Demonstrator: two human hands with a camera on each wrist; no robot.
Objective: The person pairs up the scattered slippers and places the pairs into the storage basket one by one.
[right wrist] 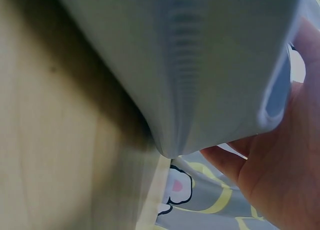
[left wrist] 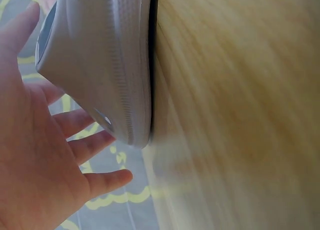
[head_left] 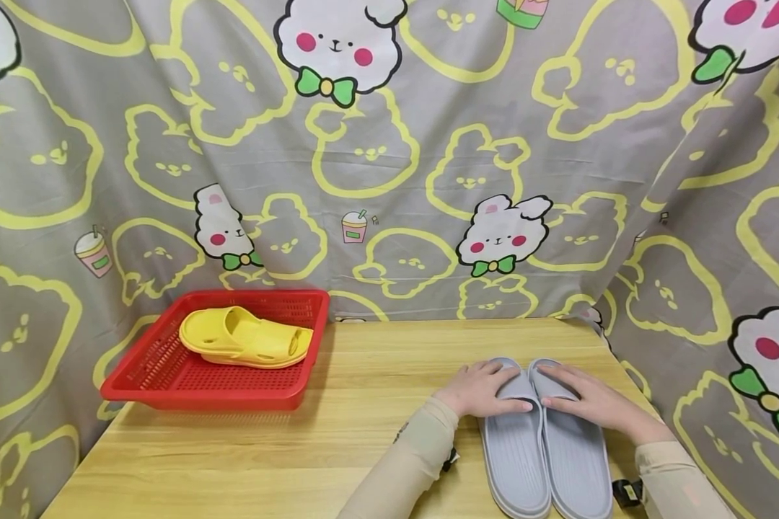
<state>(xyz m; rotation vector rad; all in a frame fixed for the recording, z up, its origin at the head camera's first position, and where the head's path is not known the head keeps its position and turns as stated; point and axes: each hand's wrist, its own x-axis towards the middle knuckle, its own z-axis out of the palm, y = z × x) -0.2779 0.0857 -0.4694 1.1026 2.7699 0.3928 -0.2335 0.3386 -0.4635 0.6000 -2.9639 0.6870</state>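
Observation:
Two grey slide slippers lie side by side at the table's right, toes pointing away. My left hand (head_left: 477,389) rests on the strap of the left slipper (head_left: 516,458), fingers spread over its outer side and toe. Across the strap of the right slipper (head_left: 578,461) lies my right hand (head_left: 597,404), its fingers extended. The left wrist view shows the left slipper's side (left wrist: 107,54) flat on the table, with loosely spread fingers beside its toe. In the right wrist view, the right slipper's side (right wrist: 200,79) hides part of the right hand's fingers.
A red plastic basket (head_left: 201,401) stands at the table's back left and holds yellow clogs (head_left: 249,335), one lying over another. The wooden table (head_left: 266,461) meets a patterned grey curtain (head_left: 389,216) at its back and sides.

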